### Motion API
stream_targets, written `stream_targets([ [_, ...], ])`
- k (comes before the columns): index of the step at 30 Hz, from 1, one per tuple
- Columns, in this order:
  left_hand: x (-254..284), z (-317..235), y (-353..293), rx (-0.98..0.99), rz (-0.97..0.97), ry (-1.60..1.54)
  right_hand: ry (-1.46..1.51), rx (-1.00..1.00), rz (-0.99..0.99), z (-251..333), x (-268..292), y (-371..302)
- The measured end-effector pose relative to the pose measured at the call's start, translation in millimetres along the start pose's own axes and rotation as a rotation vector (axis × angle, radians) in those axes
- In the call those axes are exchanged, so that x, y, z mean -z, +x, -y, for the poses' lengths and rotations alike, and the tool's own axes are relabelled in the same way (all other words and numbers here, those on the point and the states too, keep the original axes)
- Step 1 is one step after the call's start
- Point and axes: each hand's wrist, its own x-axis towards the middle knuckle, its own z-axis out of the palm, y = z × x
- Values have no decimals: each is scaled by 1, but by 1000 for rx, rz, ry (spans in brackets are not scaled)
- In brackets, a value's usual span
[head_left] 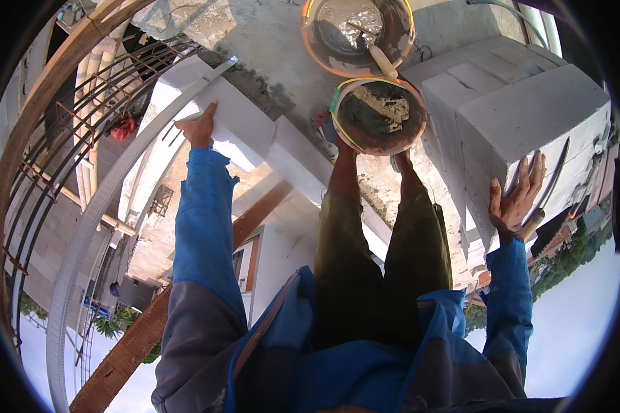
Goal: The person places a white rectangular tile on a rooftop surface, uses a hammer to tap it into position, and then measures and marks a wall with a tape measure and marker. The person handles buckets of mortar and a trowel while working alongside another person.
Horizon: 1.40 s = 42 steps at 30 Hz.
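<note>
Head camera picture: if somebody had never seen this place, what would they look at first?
Probably the two round buckets at the top middle: the upper bucket has wet grey mix and a trowel, and the lower bucket has a sandy lump. Next, perhaps, the right hand against the pale grey blocks on the right.

Pale blocks (537,103) look smooth and matt, the concrete floor (265,79) rough. A plastic-looking bucket (312,56) holds glossy wet mix (333,19). Trowel handle (383,62): smooth wood. Sleeves (207,213): matt cloth.
</note>
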Motion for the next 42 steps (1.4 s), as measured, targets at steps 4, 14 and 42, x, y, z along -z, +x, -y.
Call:
stream_targets([
  [4, -16, -5, 8, -12, 0, 40, 18, 5, -19, -2, -3, -2],
  [14, -49, 11, 35, -41, 16, 45, 104, -3, 16, 0, 0, 0],
  [42, -63, 85, 15, -116, 32, -242, 9, -83, -7, -3, -4, -8],
])
